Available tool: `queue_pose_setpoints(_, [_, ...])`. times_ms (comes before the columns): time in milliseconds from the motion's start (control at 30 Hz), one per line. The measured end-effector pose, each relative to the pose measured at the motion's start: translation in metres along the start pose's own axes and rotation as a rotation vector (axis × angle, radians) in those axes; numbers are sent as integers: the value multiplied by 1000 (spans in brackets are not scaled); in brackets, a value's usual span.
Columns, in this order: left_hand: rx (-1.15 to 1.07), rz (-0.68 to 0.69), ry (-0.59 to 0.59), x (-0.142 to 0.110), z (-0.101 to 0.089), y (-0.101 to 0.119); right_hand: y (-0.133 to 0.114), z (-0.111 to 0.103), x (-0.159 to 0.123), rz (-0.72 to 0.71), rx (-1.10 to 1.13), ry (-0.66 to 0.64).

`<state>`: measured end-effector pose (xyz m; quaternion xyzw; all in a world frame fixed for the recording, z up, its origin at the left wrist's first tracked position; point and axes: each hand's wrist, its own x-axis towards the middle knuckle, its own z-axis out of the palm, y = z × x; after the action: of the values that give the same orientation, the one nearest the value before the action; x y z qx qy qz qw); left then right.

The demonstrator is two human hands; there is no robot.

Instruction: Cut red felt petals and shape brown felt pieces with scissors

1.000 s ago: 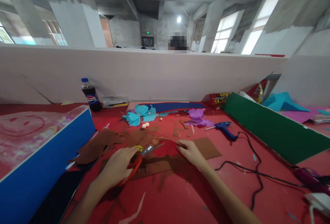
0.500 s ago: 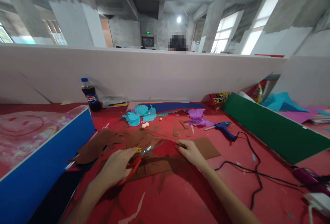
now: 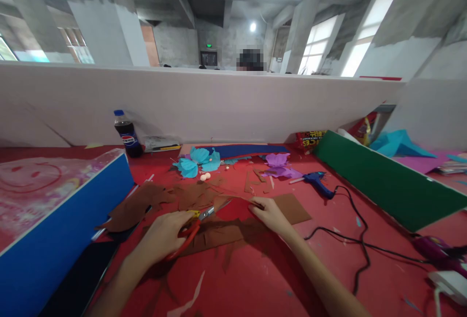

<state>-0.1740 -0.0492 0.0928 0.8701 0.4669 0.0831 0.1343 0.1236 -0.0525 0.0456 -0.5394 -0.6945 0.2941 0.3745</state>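
Note:
My left hand point(image 3: 164, 236) is closed round the red handles of a pair of scissors point(image 3: 199, 220), whose blades point right and away, into a sheet of brown felt point(image 3: 233, 229) lying on the red table point(image 3: 262, 278). My right hand point(image 3: 269, 215) presses down on the brown felt to the right of the blades, fingers curled on its edge. More brown felt scraps point(image 3: 146, 200) lie to the left and behind.
A blue glue gun point(image 3: 318, 182) with a black cord point(image 3: 355, 239) lies right of my hands. Teal paper flowers point(image 3: 199, 161) and purple paper flowers point(image 3: 277, 164) sit behind. A cola bottle point(image 3: 126, 134) stands back left, a blue box point(image 3: 69, 220) at left, a green board point(image 3: 383, 181) at right.
The scissor blades have closed a little and slid slightly left with my left hand. My right hand stays on the felt.

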Motion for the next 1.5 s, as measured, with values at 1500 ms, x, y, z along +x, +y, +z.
queue_pose_setpoints(1500, [53,5,14,1,1,6,-3,5,-1,1,18,-52])
